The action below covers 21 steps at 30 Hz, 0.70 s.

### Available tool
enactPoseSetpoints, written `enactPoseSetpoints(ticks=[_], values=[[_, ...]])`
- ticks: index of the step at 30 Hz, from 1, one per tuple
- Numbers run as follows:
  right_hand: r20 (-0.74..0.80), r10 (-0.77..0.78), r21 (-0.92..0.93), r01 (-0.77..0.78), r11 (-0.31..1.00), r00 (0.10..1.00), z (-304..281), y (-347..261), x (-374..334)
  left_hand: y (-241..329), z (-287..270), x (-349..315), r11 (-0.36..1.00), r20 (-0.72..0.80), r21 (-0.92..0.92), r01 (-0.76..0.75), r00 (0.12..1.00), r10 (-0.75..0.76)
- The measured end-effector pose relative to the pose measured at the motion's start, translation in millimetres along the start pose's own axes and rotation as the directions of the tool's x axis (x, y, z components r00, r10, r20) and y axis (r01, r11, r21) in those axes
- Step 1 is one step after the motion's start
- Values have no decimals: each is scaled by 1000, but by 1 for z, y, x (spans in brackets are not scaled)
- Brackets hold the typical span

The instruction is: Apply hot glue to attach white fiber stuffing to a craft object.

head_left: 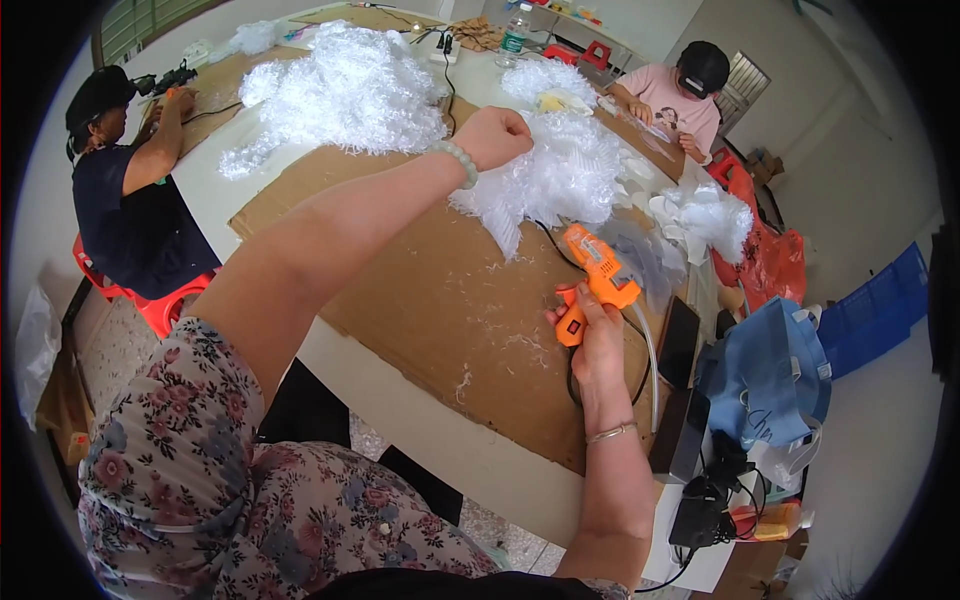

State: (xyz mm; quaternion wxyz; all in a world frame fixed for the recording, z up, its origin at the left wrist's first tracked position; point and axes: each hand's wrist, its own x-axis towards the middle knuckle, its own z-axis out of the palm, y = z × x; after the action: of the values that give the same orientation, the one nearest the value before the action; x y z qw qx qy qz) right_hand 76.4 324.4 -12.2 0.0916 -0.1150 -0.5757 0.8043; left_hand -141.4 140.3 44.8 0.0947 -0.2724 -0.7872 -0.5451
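Observation:
My right hand (598, 340) is wrapped round the handle of an orange hot glue gun (600, 268), held above the cardboard sheet with its nozzle end toward the white pieces. A white glue stick (648, 365) reaches back from the gun, and a dark cord trails beside it. My left arm stretches forward, and my left hand (495, 138) is closed at the edge of a heap of white feathery pieces (570, 170). Whatever its fingers hold is hidden. Beyond that arm rises a large pile of shiny white tinsel (345, 90).
Brown cardboard (450, 320) covers the white table. A dark box (680, 435), a blue bag (770, 375) and a black adapter (700, 515) are on the right. Two people work across the table, one at left (130, 190), one at right (670, 100). A bottle (515, 32) stands at the back.

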Motion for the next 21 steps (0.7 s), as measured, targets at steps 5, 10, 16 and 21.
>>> enactPoseSetpoints(ticks=[5, 10, 16, 21], values=[[18, -20, 3, 20, 1000, 1000, -5, 1, 0, 14, -21, -13, 913, 44, -340, 228, 973, -226], [15, -23, -5, 23, 1000, 1000, 0, 4, 1, -29, -47, -40, 821, 16, -455, 345, 925, -379], [0, -41, -7, 41, 999, 999, -7, 12, 5, 26, -55, -83, 987, 122, 38, -156, 981, 150], [14, -64, -21, 64, 998, 998, -10, 13, 11, 36, -54, -150, 692, 746, 265, -672, 597, 294]])
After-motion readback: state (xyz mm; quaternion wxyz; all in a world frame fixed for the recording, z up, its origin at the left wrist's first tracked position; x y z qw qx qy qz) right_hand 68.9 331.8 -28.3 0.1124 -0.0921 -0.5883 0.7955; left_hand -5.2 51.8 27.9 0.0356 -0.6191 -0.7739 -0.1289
